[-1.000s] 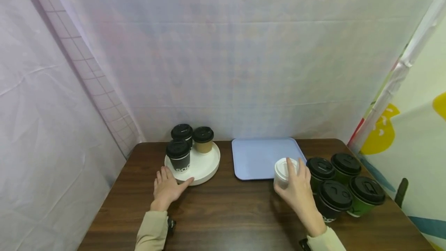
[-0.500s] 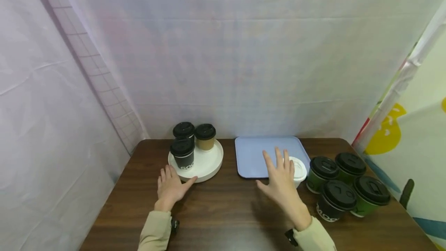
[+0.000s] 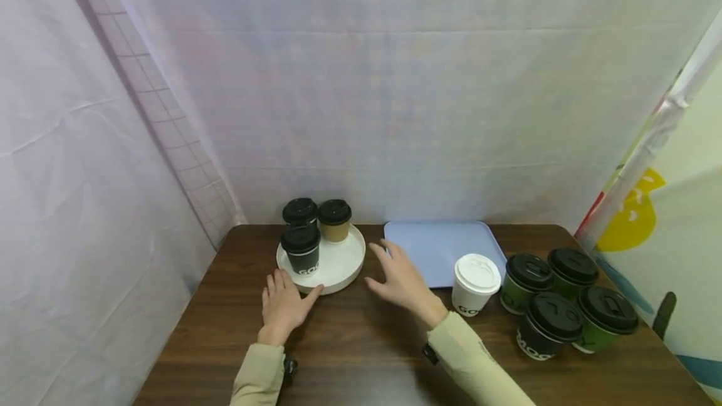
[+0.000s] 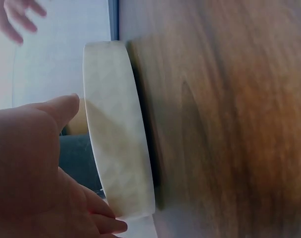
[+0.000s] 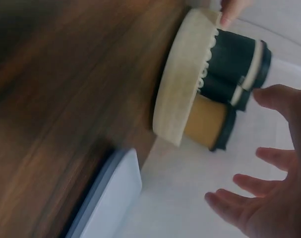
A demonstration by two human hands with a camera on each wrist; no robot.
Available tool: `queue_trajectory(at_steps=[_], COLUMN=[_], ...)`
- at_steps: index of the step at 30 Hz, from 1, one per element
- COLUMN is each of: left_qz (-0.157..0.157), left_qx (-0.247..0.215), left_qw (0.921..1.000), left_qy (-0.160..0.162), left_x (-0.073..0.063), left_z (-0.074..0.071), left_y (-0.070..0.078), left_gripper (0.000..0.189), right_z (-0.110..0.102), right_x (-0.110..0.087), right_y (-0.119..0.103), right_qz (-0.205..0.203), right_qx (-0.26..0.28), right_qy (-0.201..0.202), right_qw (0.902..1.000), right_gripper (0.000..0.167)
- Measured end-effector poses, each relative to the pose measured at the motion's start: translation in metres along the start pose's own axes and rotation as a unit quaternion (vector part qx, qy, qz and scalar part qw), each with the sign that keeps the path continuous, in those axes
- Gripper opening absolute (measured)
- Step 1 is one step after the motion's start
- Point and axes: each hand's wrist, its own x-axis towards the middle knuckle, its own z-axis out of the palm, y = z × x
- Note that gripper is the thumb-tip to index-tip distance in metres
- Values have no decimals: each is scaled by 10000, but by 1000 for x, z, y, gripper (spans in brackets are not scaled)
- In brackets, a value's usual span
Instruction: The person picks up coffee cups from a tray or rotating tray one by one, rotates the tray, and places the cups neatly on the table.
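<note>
At the left, a round white tray (image 3: 338,271) carries two dark paper cups (image 3: 303,260) and a brown paper cup (image 3: 335,232), all with black lids. My left hand (image 3: 284,307) lies at the tray's near left side, fingers and thumb spread; in the left wrist view its fingertips are right at the rim (image 4: 118,129). My right hand (image 3: 402,279) hovers between the round tray and a blue tray (image 3: 437,243), fingers loosely extended, nothing in it. A white paper cup (image 3: 472,296) with a white lid stands upright to its right, overlapping the blue tray's near corner in the head view.
Several larger black-lidded cups stand grouped at the right of the wooden table (image 3: 361,356), among them a green cup (image 3: 599,334) and a black cup (image 3: 536,340). A pale curtain (image 3: 361,93) hangs behind the table's far edge.
My right hand has let go of the white cup and moved left toward the round tray. The white cup stays standing by the blue tray. My left hand keeps its place at the round tray.
</note>
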Motion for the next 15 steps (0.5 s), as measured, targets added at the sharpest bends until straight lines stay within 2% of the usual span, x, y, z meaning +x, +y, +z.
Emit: queue_trajectory(at_steps=[7,15], left_qz=[-34,-1], left_qx=[34,12], left_qw=[10000,9998], left_qy=[81,198], left_x=[-2,-7], left_z=[2,5], left_y=[2,7], left_gripper=[107,106], right_z=[27,40], right_x=[43,77], right_y=[-22,-47], right_qz=[-290,-415], right_qx=[150,193], right_qy=[-192,-392], right_qw=[9993,9982], right_gripper=[72,74])
